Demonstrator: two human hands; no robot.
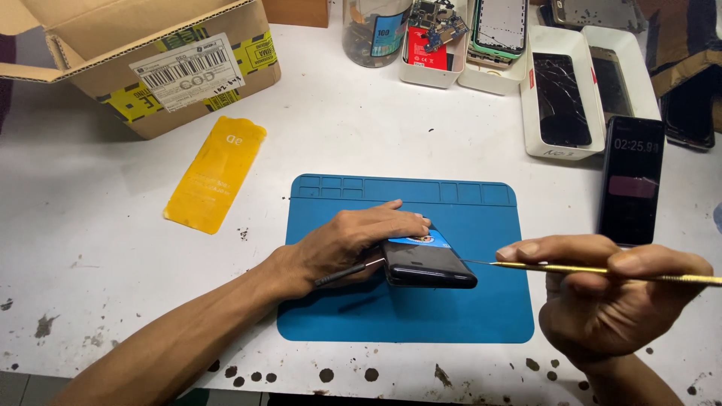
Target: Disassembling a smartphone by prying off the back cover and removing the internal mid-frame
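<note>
Down at the centre of the frame, one black phone [430, 267] lies on a blue work mat [451, 308], which sits on the white desk [113, 240], likely so that the phone does not slide or scratch. The left hand [353, 240] presses down on the phone, fingers spread over its upper edge and clenched around a thin dark tool [347, 272] tucked under the palm; that grip seems meant to pin the phone steady. The right hand [609, 289], at the lower right of the frame, pinches a slim brass-coloured pry tool [602, 269] between thumb and fingers, holding it nearly level so its fine tip meets the phone's right edge, apparently at the seam.

Counting the rest: one yellow flat sleeve [216, 174] lies left of the mat, apart from it. One open cardboard box [150, 60] stands in the upper left. Along the top edge sit one clear jar [372, 34] and four white trays [560, 98], two of them holding loose phone parts and two holding cracked screens. One second phone [630, 180] with its screen lit rests at the right, just beside the mat's upper right corner. Dark spots stain the desk's near edge.
</note>
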